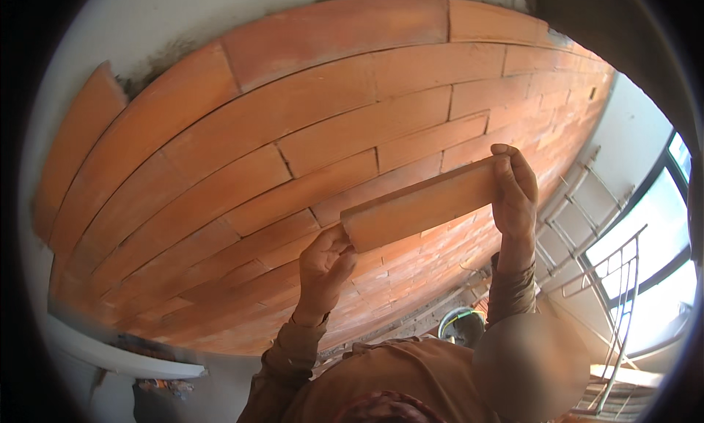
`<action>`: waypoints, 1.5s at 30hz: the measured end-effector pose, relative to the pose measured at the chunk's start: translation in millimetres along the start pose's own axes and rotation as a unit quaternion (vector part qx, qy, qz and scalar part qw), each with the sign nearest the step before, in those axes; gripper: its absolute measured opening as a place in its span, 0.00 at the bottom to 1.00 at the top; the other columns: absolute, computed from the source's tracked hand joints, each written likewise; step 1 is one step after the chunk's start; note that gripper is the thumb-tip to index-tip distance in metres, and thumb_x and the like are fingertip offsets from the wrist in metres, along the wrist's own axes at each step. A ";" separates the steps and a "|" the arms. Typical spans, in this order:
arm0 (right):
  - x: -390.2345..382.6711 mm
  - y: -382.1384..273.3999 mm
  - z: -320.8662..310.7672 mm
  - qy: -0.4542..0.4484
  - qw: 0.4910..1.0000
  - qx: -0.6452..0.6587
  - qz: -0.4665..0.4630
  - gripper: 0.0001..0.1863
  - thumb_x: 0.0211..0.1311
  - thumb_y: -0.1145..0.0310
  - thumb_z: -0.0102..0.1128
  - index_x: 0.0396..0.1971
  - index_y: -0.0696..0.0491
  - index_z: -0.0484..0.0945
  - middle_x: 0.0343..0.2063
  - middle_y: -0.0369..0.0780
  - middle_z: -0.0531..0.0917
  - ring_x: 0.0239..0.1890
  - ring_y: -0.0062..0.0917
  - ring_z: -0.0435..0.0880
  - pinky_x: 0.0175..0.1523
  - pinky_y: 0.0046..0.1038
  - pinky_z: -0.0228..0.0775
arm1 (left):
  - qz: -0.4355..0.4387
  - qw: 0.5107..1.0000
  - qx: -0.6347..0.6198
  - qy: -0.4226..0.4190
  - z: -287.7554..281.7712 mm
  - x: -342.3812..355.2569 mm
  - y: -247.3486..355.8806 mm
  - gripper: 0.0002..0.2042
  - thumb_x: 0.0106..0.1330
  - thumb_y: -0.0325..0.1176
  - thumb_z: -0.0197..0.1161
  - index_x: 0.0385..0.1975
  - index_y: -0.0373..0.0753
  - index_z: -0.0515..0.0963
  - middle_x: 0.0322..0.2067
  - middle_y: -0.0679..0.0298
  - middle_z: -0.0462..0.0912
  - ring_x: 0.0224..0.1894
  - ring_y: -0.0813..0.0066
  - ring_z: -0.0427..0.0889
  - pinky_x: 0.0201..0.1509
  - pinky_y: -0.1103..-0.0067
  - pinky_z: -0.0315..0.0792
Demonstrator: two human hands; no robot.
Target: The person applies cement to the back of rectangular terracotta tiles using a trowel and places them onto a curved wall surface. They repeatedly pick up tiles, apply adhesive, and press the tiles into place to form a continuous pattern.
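A long terracotta tile (422,207) was held up flat against the tiled surface (242,152), spanning between both hands. Its lower left end was pinched in the grip of the left hand (325,265), fingers curled under the edge. Its upper right end was clasped by the right hand (515,196), fingers wrapped over the top. Both forearms were raised, sleeves brown.

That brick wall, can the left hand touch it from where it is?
Probably yes. The left hand grips the near end of a long brick tile held up flat before the brick wall, and nothing stands between hand and wall. How far apart they are cannot be told from this view.
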State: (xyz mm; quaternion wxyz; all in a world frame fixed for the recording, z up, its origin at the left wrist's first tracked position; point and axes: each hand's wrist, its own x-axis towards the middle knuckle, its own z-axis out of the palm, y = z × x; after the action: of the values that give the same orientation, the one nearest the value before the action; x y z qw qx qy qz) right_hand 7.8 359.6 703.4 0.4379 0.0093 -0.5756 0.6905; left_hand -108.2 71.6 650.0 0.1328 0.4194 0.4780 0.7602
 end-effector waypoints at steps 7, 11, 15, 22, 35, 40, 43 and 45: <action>19.6 3.3 21.4 -0.054 0.998 0.027 -0.030 0.25 0.72 0.61 0.58 0.58 0.65 0.70 0.39 0.32 0.76 0.44 0.14 0.72 0.52 0.20 0.64 | 0.069 0.979 0.162 0.098 -5.6 13.7 48.9 0.14 0.69 0.24 0.62 0.52 0.25 0.77 0.40 0.59 0.84 0.46 0.76 0.81 0.52 0.78 0.76; 31.8 -31.2 44.3 -0.085 0.988 -0.041 -0.119 0.27 0.69 0.64 0.59 0.62 0.65 0.69 0.38 0.30 0.76 0.42 0.13 0.72 0.51 0.17 0.63 | 0.127 0.968 0.199 0.087 -3.9 25.9 109.5 0.15 0.68 0.22 0.63 0.52 0.25 0.76 0.38 0.61 0.82 0.45 0.77 0.81 0.50 0.78 0.77; 70.9 -79.1 70.6 -0.015 0.957 -0.214 -0.193 0.23 0.70 0.62 0.58 0.58 0.62 0.75 0.36 0.29 0.77 0.40 0.13 0.71 0.50 0.16 0.62 | 0.220 0.931 0.282 0.063 8.7 51.6 179.7 0.16 0.68 0.22 0.63 0.53 0.25 0.74 0.37 0.61 0.81 0.41 0.78 0.81 0.48 0.78 0.78; 165.7 -120.0 138.1 -0.128 0.948 -0.159 -0.242 0.28 0.66 0.52 0.62 0.54 0.61 0.79 0.41 0.36 0.81 0.44 0.19 0.74 0.53 0.23 0.64 | 0.088 0.810 0.551 0.178 45.5 124.0 332.6 0.17 0.66 0.35 0.65 0.48 0.29 0.78 0.40 0.54 0.83 0.42 0.67 0.82 0.49 0.71 0.74; 182.8 -116.9 204.8 -0.243 0.939 -0.192 -0.147 0.28 0.62 0.52 0.65 0.50 0.62 0.79 0.38 0.37 0.82 0.39 0.20 0.77 0.45 0.26 0.72 | 0.085 0.667 0.740 0.015 -75.1 159.4 364.7 0.14 0.66 0.39 0.66 0.43 0.34 0.81 0.39 0.63 0.82 0.47 0.73 0.79 0.54 0.75 0.70; 184.4 -118.0 208.7 -0.260 0.937 -0.183 -0.143 0.27 0.62 0.53 0.65 0.50 0.62 0.79 0.39 0.38 0.82 0.39 0.20 0.77 0.46 0.25 0.71 | 0.192 0.647 0.738 0.021 -93.3 160.3 357.4 0.17 0.62 0.40 0.70 0.42 0.32 0.83 0.38 0.57 0.86 0.42 0.67 0.82 0.48 0.70 0.74; 187.2 -116.8 207.7 -0.273 0.932 -0.185 -0.152 0.26 0.64 0.54 0.64 0.49 0.63 0.79 0.39 0.38 0.82 0.40 0.20 0.78 0.47 0.25 0.71 | 0.134 0.674 0.724 0.059 -78.3 149.1 350.9 0.19 0.58 0.38 0.73 0.43 0.32 0.83 0.41 0.56 0.86 0.45 0.65 0.82 0.51 0.69 0.74; 190.0 -116.2 205.4 -0.281 0.932 -0.179 -0.143 0.25 0.65 0.54 0.63 0.49 0.63 0.79 0.39 0.38 0.82 0.40 0.20 0.78 0.48 0.26 0.71 | 0.121 0.678 0.721 0.077 -71.4 145.0 348.8 0.20 0.56 0.37 0.74 0.45 0.31 0.83 0.42 0.56 0.85 0.47 0.63 0.82 0.54 0.69 0.74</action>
State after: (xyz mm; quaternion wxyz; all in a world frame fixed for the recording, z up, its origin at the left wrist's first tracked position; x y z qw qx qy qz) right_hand -138.6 302.2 962.3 0.3466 0.2067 -0.7818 0.4753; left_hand -182.2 -61.9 1002.7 -0.3411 0.3799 0.8314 0.2193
